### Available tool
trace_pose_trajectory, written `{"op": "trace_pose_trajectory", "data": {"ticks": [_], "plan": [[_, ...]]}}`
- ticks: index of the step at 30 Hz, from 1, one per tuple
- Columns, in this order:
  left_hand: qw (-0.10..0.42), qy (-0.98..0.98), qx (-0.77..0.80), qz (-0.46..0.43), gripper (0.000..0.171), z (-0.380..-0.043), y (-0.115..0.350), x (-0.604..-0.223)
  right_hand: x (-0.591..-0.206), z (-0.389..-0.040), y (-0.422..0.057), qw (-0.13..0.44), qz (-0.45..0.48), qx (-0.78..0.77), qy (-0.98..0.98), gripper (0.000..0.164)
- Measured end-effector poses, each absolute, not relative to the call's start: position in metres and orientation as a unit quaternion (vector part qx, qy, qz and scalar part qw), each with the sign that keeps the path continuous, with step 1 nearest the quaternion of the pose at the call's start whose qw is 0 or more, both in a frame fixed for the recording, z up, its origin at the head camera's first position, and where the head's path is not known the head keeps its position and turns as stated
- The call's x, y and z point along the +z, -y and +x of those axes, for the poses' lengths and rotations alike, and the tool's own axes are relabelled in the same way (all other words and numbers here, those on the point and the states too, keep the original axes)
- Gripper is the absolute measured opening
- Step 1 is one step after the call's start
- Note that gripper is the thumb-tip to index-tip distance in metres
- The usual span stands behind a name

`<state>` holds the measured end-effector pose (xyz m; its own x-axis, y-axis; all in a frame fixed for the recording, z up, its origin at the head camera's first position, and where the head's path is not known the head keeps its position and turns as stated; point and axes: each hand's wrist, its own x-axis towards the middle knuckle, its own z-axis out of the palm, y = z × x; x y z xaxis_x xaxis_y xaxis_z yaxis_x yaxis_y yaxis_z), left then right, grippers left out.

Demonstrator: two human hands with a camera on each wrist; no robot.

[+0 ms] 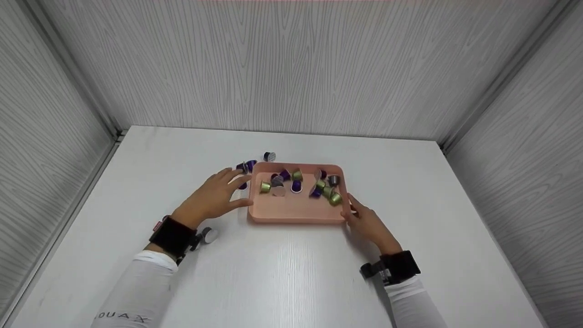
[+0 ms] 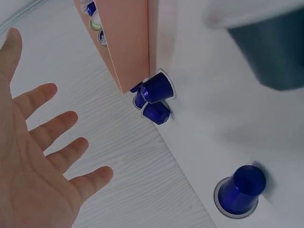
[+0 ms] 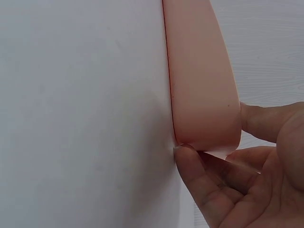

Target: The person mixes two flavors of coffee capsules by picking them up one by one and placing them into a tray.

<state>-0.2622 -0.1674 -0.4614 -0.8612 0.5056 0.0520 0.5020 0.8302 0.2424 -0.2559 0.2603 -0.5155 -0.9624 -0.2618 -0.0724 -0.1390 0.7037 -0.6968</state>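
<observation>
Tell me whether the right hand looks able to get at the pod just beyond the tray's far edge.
Probably not as things stand: the right hand grips the near right corner of the tray, which lies between it and the pod.

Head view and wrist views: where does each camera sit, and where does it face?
Head: on the head, facing forward and down at the pink tray; left hand and right hand show.
Left wrist: on that wrist, facing blue capsules beside the tray; left hand shows.
Right wrist: on that wrist, facing the tray's corner; right hand shows, gripping it.
Wrist views share the tray.
</observation>
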Motion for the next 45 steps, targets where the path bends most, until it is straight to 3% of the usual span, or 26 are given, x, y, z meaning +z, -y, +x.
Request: {"op": "trace_pose_trajectory", "data": {"ticks": [21,35,45], "plan": [[0.016,-0.963,0.141,0.231,0.087,-0.214,0.209,-0.490,-0.516,-0.256,-0.269,0.078,-0.110,-0.372,-0.919,0.069],[0.091,-0.963,0.167,0.191,0.069,-0.188,0.225,-0.499,-0.520,-0.251,-0.260,0.086,-0.089,-0.375,-0.919,0.066],[0.077,-0.956,0.178,0.222,0.049,-0.187,0.227,-0.502,-0.519,-0.255,-0.263,0.105,-0.095,-0.376,-0.916,0.067]]}}
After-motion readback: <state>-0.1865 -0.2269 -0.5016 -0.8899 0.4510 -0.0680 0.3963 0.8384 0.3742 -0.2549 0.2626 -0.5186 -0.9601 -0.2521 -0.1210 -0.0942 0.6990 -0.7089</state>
